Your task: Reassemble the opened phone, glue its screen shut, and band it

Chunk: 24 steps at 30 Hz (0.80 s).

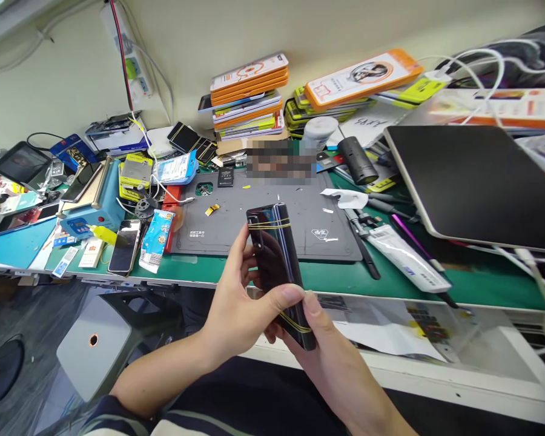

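A black smartphone (275,257) bound with yellow rubber bands near its top and bottom is held upright in front of the bench edge. My left hand (238,306) wraps around its left side, thumb pressed on the lower face. My right hand (327,351) grips the phone's bottom end from below, thumb against the lower rubber band. Both hands are closed on the phone. Behind it lies a dark grey work mat (263,215) with small parts on it.
The green bench (390,278) is crowded: a tablet (476,181) at right, an adhesive tube (404,257), tweezers and tools, stacked orange packages (249,91), a blue heating device (93,203), another phone (125,245) at left. A grey stool (95,348) stands below left.
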### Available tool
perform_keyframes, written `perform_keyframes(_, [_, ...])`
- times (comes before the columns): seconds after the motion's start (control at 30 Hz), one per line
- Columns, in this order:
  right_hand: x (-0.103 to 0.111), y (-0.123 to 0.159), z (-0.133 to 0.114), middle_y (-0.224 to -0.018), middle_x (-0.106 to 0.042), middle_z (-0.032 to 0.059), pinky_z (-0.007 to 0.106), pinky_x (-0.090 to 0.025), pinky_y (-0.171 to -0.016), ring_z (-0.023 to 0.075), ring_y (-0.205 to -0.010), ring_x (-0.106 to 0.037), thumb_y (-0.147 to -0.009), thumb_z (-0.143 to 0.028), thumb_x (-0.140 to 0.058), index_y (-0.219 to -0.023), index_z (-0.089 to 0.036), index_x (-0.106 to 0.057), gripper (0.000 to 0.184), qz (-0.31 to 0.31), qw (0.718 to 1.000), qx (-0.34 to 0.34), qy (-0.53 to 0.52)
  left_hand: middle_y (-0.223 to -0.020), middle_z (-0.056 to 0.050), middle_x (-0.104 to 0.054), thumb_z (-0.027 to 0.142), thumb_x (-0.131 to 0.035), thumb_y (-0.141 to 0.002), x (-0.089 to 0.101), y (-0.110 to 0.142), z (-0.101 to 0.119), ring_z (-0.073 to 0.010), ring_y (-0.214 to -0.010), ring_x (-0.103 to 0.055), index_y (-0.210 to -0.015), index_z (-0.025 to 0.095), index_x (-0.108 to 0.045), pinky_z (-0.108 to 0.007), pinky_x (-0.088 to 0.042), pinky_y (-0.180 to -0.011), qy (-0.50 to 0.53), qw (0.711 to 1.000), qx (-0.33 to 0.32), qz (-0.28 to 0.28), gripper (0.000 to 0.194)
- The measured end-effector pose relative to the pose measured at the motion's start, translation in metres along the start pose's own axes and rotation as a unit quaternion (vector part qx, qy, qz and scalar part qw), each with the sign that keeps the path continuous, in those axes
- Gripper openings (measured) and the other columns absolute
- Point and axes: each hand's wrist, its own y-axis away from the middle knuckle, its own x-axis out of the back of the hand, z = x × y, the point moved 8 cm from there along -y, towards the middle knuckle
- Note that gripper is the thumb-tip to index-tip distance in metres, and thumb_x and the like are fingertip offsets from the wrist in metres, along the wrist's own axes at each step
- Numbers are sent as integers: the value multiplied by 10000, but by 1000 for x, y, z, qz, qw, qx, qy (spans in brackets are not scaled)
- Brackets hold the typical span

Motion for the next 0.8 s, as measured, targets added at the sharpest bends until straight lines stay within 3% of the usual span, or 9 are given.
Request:
perform_keyframes(0.1, [-3, 3, 3, -868, -695, 49, 362, -575, -696, 210, -766, -587, -911, -877, -663, -1051, -272, -797, 636, -1, 1000, -7, -13, -1510, -150, -599, 607, -973, -796, -1, -2, 1, -322, -1301, -648, -1741, 285, -347, -453, -592, -1068, 3, 1000, 12, -9, 1178])
perform_keyframes(0.47, [-14, 13, 1, -758, -690, 78, 337, -547, -656, 221, -736, -617, -933, -955, -507, -902, -228, -785, 779, -21, 999, -36, -12, -1424, -120, -669, 579, -962, -830, -4, -6, 1, -263, -1236, -662, -1696, 247, -427, -397, -554, -1089, 49, 998, 24, -31, 1071])
perform_keyframes(0.67, [-9, 14, 3, -787, -700, 77, 353, -544, -663, 237, -776, -635, -917, -967, -523, -918, -241, -773, 767, -11, 999, -44, 10, -1397, -136, -668, 611, -968, -812, -6, -7, 2, -280, -1247, -669, -1708, 223, -418, -411, -563, -1091, 60, 997, 30, -49, 1120])
perform_keyframes(0.8, [-3, 15, 4, -920, -733, 83, 361, -558, -701, 220, -790, -623, -950, -915, -553, -1011, -236, -783, 719, -1, 998, -45, 35, -1351, -106, -664, 580, -980, -809, -4, -7, 0, -269, -1216, -679, -1691, 265, -458, -431, -568, -1088, 77, 995, 29, -61, 1072])
